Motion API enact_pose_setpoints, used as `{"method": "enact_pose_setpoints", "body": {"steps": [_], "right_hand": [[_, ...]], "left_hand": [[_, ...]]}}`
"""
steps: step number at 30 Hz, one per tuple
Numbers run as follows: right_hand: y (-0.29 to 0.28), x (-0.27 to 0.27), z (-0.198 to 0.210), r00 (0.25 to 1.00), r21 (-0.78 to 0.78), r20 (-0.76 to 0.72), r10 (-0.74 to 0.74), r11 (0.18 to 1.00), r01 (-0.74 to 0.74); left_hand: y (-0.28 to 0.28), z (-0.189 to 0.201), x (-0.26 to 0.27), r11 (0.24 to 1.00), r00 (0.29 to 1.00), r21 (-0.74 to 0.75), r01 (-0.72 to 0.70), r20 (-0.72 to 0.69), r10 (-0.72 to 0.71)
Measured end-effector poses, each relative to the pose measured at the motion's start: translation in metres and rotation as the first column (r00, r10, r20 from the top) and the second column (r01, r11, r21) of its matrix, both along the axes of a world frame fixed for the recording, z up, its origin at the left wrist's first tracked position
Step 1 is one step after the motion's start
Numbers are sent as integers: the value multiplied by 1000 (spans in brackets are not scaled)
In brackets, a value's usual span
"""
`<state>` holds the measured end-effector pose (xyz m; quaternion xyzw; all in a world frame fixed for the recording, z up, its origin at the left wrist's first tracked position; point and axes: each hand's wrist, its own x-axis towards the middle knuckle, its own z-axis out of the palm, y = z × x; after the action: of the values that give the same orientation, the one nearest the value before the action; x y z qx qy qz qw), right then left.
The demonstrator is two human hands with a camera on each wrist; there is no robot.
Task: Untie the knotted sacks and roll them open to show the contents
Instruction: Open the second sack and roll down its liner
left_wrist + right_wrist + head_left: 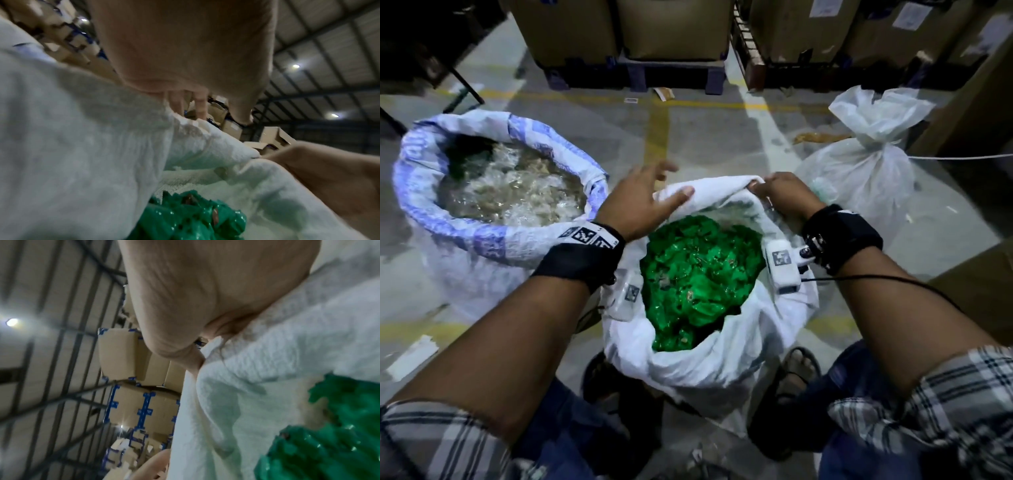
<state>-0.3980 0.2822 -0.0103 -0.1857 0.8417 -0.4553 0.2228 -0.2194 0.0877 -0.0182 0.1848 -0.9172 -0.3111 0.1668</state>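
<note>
A white woven sack [722, 370] stands open between my knees, full of crumpled green plastic [698, 274]. My right hand [787, 195] grips the far right part of its rim, fingers curled over the fabric. My left hand [643, 202] is at the far left part of the rim, fingers stretched out beyond it and thumb lying on the folded edge. In the left wrist view the left hand [185, 48] hovers over the sack [82, 129] and the green plastic [191, 216]. In the right wrist view the sack's fabric [267, 369] runs into the right hand [205, 288].
A blue-printed sack [482, 236] at my left is rolled open on pale plastic scraps [510, 192]. A translucent sack [859, 178], tied at the neck, stands at the back right. Cardboard boxes on pallets [671, 31] line the back; another box [979, 291] is at the right.
</note>
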Motion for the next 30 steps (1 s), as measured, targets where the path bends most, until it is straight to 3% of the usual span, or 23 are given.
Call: {"method": "enact_pose_setpoints", "body": {"steps": [2, 4, 6, 9, 10, 11, 13, 14, 16, 18, 20, 21, 23, 25, 26, 28, 30], "right_hand": [[-1, 1, 3, 939, -136, 344, 2, 989, 48], [3, -2, 6, 794, -213, 600, 102, 976, 36], [8, -5, 8, 677, -263, 716, 168, 964, 40], [11, -3, 11, 621, -272, 765, 172, 960, 70], [11, 0, 10, 641, -250, 752, 155, 966, 59], [12, 3, 9, 717, -209, 685, 128, 978, 24], [13, 8, 0, 949, -3, 298, 100, 995, -103], [16, 10, -4, 988, 143, 67, 141, 978, -149], [28, 15, -8, 945, 376, -200, 257, 911, -168], [43, 15, -10, 904, 558, -269, 333, 819, -135], [56, 12, -12, 886, 711, -223, 406, 689, -137], [60, 10, -14, 899, 722, -172, 403, 672, -164], [65, 10, -19, 951, 594, -54, 305, 775, -215], [67, 11, -22, 990, 386, 67, 127, 911, -143], [66, 9, -21, 990, 287, 134, 38, 955, -75], [67, 3, -18, 938, 123, 333, -93, 991, 55], [70, -2, -9, 872, 71, 477, -113, 993, 90]], "left_hand": [[6, -1, -2, 974, 984, -155, 164, 90, -151], [7, -6, -6, 956, 971, -218, 197, 180, -159], [8, -9, -8, 966, 976, -220, 136, 197, -93], [3, -9, -13, 999, 984, -25, -24, 175, 28], [-1, -6, -15, 991, 982, 93, -98, 168, 81], [-5, -1, -15, 965, 975, 205, -163, 185, 125], [-13, 3, -16, 926, 962, 325, -195, 246, 116], [-16, 3, -16, 922, 951, 332, -198, 295, 98], [-19, 4, -17, 914, 917, 328, -240, 386, 102], [-21, 1, -16, 888, 909, 358, -289, 393, 138], [-25, -3, -16, 838, 904, 419, -350, 387, 183], [-25, -3, -15, 830, 900, 431, -355, 397, 179], [-24, -3, -14, 816, 899, 446, -367, 394, 190], [-20, -1, -15, 778, 907, 494, -387, 354, 227], [-16, 0, -16, 798, 905, 455, -397, 340, 256], [-10, 1, -15, 843, 911, 359, -400, 256, 324], [-6, 2, -11, 854, 904, 310, -418, 234, 357]]}}
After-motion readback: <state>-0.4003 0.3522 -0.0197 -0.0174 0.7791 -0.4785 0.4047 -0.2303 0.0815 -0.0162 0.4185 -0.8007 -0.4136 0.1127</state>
